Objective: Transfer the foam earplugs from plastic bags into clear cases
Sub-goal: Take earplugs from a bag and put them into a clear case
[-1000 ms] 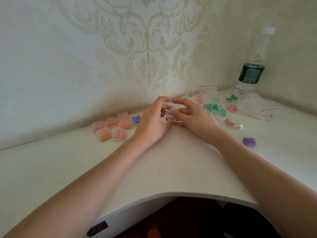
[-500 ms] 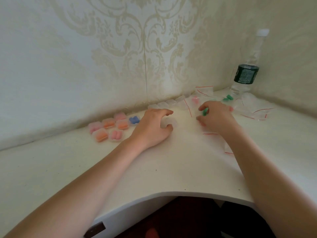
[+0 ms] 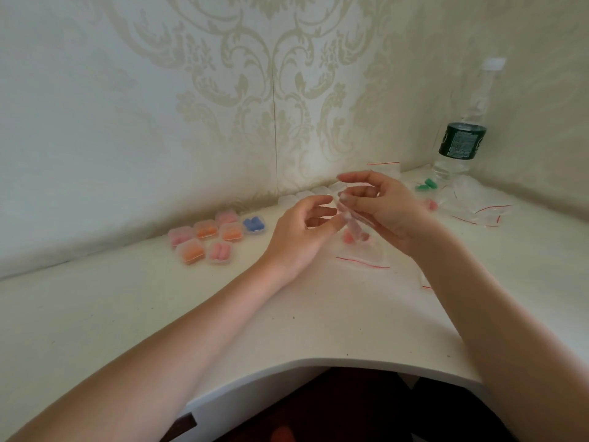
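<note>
Both hands meet above the white desk (image 3: pixel 159 314) around one small clear plastic bag (image 3: pixel 352 223). The right hand (image 3: pixel 387 212) has its fingers curled about the bag's upper part, thumb raised above the fingers, while the left hand (image 3: pixel 298 234) comes in from the other side with thumb and fingertips closing on the bag's near edge — whether they truly pinch the film or only touch it is blurred. Pink earplugs (image 3: pixel 349 237) show at the low end of the held bag, just under the grip.

Directly below the grip a second bag with a red seal line (image 3: pixel 363 261) lies flat on the desk. Left of the grip, well apart from the hands, sits a cluster of filled clear cases (image 3: pixel 204 239): pink and orange pairs, with a blue-filled case (image 3: pixel 254 224) at the end nearest the left hand. Behind the grip, along the foot of the patterned wall (image 3: pixel 223 90), runs a row of small clear cases (image 3: pixel 306 194), their contents too pale to tell.

Right of the grip and further back, green earplugs (image 3: pixel 427 184) lie near the base of a water bottle with a dark green label (image 3: pixel 462 138), upright in the corner. Beside them a heap of loose clear bags with red seals (image 3: pixel 478 205) is spread over the desk — a pink earplug (image 3: pixel 431 204) shows just past the right hand's knuckles.
</note>
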The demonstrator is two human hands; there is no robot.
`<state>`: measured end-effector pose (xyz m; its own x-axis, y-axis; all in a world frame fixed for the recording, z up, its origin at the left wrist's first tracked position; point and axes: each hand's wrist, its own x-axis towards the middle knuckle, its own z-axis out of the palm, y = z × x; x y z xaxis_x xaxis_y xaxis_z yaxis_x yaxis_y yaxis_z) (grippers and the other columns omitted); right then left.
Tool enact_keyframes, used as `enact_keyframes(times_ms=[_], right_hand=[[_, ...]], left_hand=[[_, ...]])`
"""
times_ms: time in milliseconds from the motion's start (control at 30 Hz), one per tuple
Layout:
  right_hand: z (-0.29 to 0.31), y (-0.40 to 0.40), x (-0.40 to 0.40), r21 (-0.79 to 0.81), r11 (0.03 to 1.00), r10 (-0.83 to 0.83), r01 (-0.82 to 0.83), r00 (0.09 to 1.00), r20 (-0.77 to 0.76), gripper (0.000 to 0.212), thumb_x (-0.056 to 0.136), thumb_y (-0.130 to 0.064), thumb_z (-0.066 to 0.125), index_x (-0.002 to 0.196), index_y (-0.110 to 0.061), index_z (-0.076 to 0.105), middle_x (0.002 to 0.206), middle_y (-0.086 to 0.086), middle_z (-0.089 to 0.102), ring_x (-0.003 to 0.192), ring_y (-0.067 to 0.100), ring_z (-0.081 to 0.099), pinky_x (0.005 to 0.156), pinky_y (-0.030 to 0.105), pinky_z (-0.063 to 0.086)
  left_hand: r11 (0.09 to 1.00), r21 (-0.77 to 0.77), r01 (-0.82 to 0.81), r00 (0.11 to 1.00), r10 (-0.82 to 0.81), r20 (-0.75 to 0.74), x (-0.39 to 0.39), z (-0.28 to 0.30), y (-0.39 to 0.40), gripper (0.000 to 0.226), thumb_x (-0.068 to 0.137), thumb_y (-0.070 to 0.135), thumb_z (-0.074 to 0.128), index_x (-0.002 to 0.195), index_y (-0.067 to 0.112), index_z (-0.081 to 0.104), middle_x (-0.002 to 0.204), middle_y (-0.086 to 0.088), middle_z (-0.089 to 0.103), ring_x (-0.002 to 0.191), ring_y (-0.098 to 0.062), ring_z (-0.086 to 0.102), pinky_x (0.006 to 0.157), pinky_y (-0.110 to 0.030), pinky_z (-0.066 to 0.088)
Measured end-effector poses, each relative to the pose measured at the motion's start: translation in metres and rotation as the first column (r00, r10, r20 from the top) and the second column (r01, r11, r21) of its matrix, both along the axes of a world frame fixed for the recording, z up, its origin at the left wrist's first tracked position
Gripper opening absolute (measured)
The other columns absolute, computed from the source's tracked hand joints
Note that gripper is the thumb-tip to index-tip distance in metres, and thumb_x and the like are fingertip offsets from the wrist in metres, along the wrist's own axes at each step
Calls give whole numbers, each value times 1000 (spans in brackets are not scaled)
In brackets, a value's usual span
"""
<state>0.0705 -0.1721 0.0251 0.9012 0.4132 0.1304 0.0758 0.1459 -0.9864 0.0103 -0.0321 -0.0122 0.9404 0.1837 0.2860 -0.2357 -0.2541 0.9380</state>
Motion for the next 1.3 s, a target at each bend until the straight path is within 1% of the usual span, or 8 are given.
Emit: enact_keyframes(times_ms=[100, 233, 367, 567, 733, 867, 967, 1300], right_hand=[[3, -2, 1, 51, 994, 95, -93, 995, -41, 37, 82, 9, 62, 114, -10, 62, 89, 7, 66, 78, 14, 67, 78, 22, 56], [2, -3, 0, -4, 993, 115, -115, 993, -41, 31, 83, 9, 62, 107, -10, 65, 88, 6, 65, 79, 15, 66, 79, 22, 56], [1, -4, -2, -271, 960, 73, -71, 997, -3, 21, 83, -7, 70, 104, -5, 71, 79, 8, 58, 67, 14, 51, 73, 27, 49], [1, 5, -8, -383, 916, -44, 116, 980, 193, 1, 80, -18, 75, 80, -18, 75, 67, -5, 62, 64, 7, 51, 62, 21, 44], [2, 10, -18, -367, 913, -61, 181, 947, 316, 16, 78, -19, 77, 67, -17, 66, 62, -4, 59, 51, 3, 50, 46, 15, 44], [0, 14, -21, -447, 878, -3, 170, 937, 350, 14, 78, -16, 77, 74, -9, 66, 68, 4, 61, 58, 8, 54, 64, 34, 56], [-2, 11, -17, -410, 899, -25, 157, 951, 309, 15, 78, -19, 77, 73, -13, 65, 69, 2, 61, 60, 10, 54, 63, 33, 56], [-7, 17, -16, -396, 871, -146, 290, 924, 354, 22, 87, -23, 69, 73, -14, 54, 68, -5, 50, 54, 10, 49, 63, 38, 57]], left_hand=[[996, -79, 28, 1000, -28, 8, 0, 2, 1, 42, 81, 30, 73, 119, 19, 59, 106, 2, 67, 91, -7, 67, 80, -27, 55], [987, -160, 11, 999, -5, 37, -2, 7, 5, 13, 85, 4, 67, 90, 16, 63, 75, 0, 64, 64, 0, 61, 62, -15, 51], [981, -159, -108, 988, 124, 94, 2, 6, 15, 17, 83, 4, 69, 86, 18, 60, 71, -1, 61, 65, -8, 60, 60, -18, 51], [946, -50, -320, 918, 323, 232, 0, 5, 15, 34, 78, 12, 76, 79, 22, 43, 73, -1, 58, 67, -21, 64, 64, -33, 55], [958, -274, -82, 987, 117, 112, -5, 9, 1, 19, 86, 16, 68, 79, 8, 52, 81, -14, 64, 70, -22, 70, 64, -30, 59], [951, -307, -42, 993, 74, 91, -3, 8, 3, 13, 90, 7, 61, 79, 2, 58, 77, -10, 66, 68, -11, 68, 66, -25, 58], [932, -361, -30, 998, 49, 42, -3, 9, 7, 11, 91, 7, 60, 86, 0, 68, 76, -7, 71, 70, -12, 70, 66, -21, 56], [992, -5, -125, 992, 125, 27, -4, 10, 6, 20, 92, 7, 58, 74, 3, 64, 69, -11, 66, 56, -14, 68, 58, -24, 56]])
